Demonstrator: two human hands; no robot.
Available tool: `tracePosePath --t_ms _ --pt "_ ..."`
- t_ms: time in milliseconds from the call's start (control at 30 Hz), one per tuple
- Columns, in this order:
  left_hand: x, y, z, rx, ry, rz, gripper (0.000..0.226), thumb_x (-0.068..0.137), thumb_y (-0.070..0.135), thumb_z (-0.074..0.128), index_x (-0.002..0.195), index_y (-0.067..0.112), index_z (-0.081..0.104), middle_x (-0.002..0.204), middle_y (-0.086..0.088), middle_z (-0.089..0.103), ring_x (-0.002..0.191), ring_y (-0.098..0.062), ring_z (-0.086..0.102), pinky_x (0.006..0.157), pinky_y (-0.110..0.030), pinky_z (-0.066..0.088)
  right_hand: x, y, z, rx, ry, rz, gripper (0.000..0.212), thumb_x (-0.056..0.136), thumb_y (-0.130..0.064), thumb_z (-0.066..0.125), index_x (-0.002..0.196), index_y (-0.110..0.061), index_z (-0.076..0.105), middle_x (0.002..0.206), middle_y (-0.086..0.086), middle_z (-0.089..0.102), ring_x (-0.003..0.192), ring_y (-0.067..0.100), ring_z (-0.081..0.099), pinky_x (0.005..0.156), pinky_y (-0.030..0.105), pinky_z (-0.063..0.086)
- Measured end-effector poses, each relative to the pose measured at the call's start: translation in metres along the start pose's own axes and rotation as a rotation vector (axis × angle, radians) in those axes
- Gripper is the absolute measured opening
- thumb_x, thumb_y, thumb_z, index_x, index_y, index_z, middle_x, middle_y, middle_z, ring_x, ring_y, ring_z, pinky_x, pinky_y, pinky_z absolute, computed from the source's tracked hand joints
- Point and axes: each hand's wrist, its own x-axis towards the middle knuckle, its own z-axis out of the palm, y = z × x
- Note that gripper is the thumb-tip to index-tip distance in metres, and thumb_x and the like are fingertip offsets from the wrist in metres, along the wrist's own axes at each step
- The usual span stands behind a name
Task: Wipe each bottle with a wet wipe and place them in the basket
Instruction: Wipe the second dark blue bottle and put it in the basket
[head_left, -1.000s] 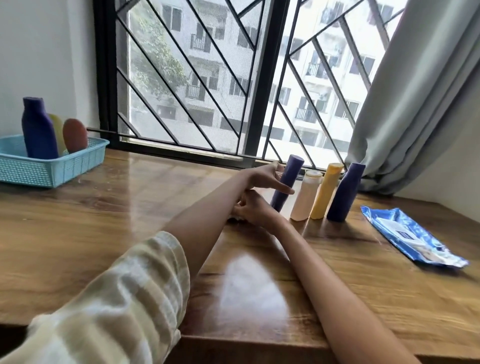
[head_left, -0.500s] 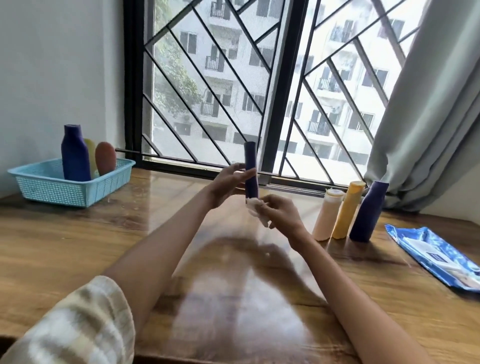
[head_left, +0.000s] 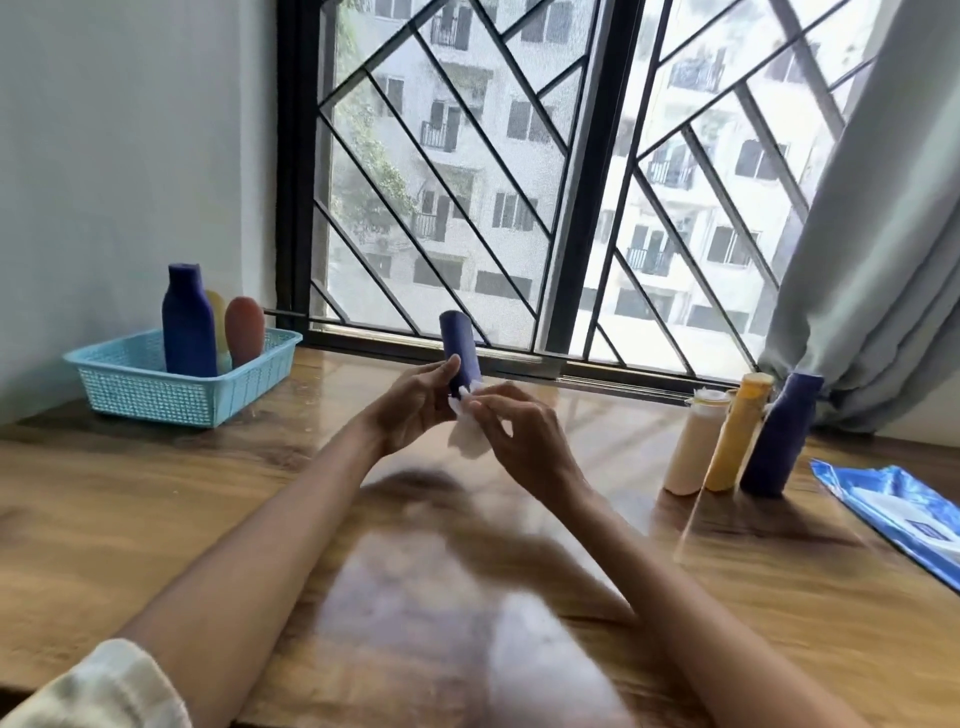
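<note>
My left hand (head_left: 410, 408) grips a slim dark blue bottle (head_left: 460, 347) upright above the middle of the wooden table. My right hand (head_left: 524, 431) pinches a white wet wipe (head_left: 466, 439) against the bottle's lower end. A light blue basket (head_left: 156, 395) at the far left holds a dark blue bottle (head_left: 188, 322), a yellow one (head_left: 218, 317) and a reddish-brown one (head_left: 244, 330). Three more bottles stand at the right: a cream one (head_left: 693, 447), a yellow-orange one (head_left: 737, 434) and a dark blue one (head_left: 779, 434).
A blue wet-wipe pack (head_left: 898, 514) lies at the table's right edge. A barred window runs along the back, with a grey curtain (head_left: 878, 260) hanging behind the right-hand bottles. A white wall stands behind the basket.
My left hand took the slim blue bottle from the row at the right and lifted it to the middle of the table. My right hand brought the wipe up against its lower end.
</note>
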Motion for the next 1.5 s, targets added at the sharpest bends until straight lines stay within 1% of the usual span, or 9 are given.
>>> tracePosePath --t_ms 67,300,400,533,700,867,1033,1267,1500 --pt "-0.001 -0.001 0.002 0.02 0.004 -0.002 0.029 0.099 0.024 0.039 0.09 0.008 0.062 0.076 -0.004 0.068 0.068 -0.016 0.062 0.062 -0.023 0.053 -0.001 0.005 -0.001 -0.023 0.016 -0.028 0.019 0.086 -0.014 0.061 0.098 -0.007 0.073 0.097 0.01 0.069 0.085 0.015 0.064 0.074 0.025 0.049" --pt "-0.006 -0.008 0.032 0.034 -0.231 -0.072 0.035 0.085 0.033 0.05 0.11 0.01 0.062 0.094 -0.005 0.071 0.085 -0.018 0.068 0.082 -0.034 0.055 0.004 0.021 -0.028 0.055 0.305 0.344 0.009 0.085 -0.012 0.065 0.088 -0.015 0.073 0.088 -0.001 0.072 0.075 0.006 0.064 0.064 0.004 0.041" --pt "-0.005 -0.005 0.027 -0.007 -0.193 -0.036 0.034 0.085 0.033 0.05 0.107 0.009 0.062 0.092 -0.006 0.071 0.083 -0.017 0.068 0.081 -0.033 0.055 0.003 0.007 -0.021 0.091 0.326 0.24 0.01 0.084 -0.013 0.067 0.09 -0.016 0.074 0.088 -0.001 0.07 0.078 0.002 0.061 0.067 0.014 0.047" --pt "-0.002 -0.006 0.016 0.01 -0.14 0.013 0.042 0.088 0.034 0.049 0.116 0.005 0.061 0.1 -0.012 0.066 0.087 -0.021 0.066 0.075 -0.032 0.055 -0.002 0.0 -0.009 -0.035 0.2 -0.034 0.023 0.086 -0.006 0.062 0.108 -0.01 0.07 0.103 0.005 0.069 0.094 0.009 0.06 0.082 0.009 0.042" --pt "-0.003 -0.008 0.012 -0.009 -0.074 0.041 0.025 0.098 0.022 0.04 0.097 0.01 0.062 0.082 0.0 0.07 0.073 -0.012 0.067 0.065 -0.026 0.055 -0.003 0.001 -0.014 -0.034 0.02 -0.212 0.04 0.087 0.003 0.05 0.124 -0.009 0.058 0.119 0.009 0.064 0.108 0.017 0.058 0.091 0.014 0.043" --pt "-0.004 -0.016 0.024 0.007 -0.187 -0.062 0.028 0.096 0.028 0.047 0.108 0.006 0.059 0.093 -0.007 0.07 0.084 -0.019 0.067 0.081 -0.034 0.054 0.004 0.011 -0.02 0.031 0.198 -0.008 0.019 0.085 -0.011 0.067 0.103 -0.016 0.062 0.102 0.004 0.067 0.088 0.008 0.066 0.069 0.013 0.048" --pt "-0.004 -0.016 0.024 0.01 -0.311 -0.17 0.041 0.085 0.038 0.056 0.113 0.008 0.06 0.106 -0.012 0.068 0.093 -0.023 0.067 0.084 -0.037 0.055 0.006 0.027 -0.031 0.096 0.329 0.27 0.006 0.082 -0.019 0.07 0.088 -0.02 0.072 0.088 0.0 0.07 0.077 0.003 0.062 0.068 0.024 0.051" --pt "-0.003 -0.011 0.018 0.007 -0.202 -0.095 0.027 0.092 0.025 0.045 0.11 0.01 0.059 0.094 -0.004 0.068 0.084 -0.017 0.066 0.08 -0.031 0.053 0.004 0.017 -0.014 -0.005 0.208 0.11 0.009 0.078 -0.016 0.071 0.076 -0.008 0.068 0.073 0.001 0.06 0.061 0.011 0.057 0.057 0.023 0.047" --pt "-0.007 -0.014 0.027 0.13 -0.401 -0.269 0.038 0.09 0.032 0.05 0.117 0.006 0.056 0.111 -0.014 0.065 0.093 -0.023 0.067 0.087 -0.038 0.052 0.011 0.029 -0.036 0.057 0.382 0.238 0.005 0.082 -0.014 0.07 0.087 -0.013 0.07 0.085 0.001 0.061 0.065 0.006 0.057 0.059 0.008 0.043"
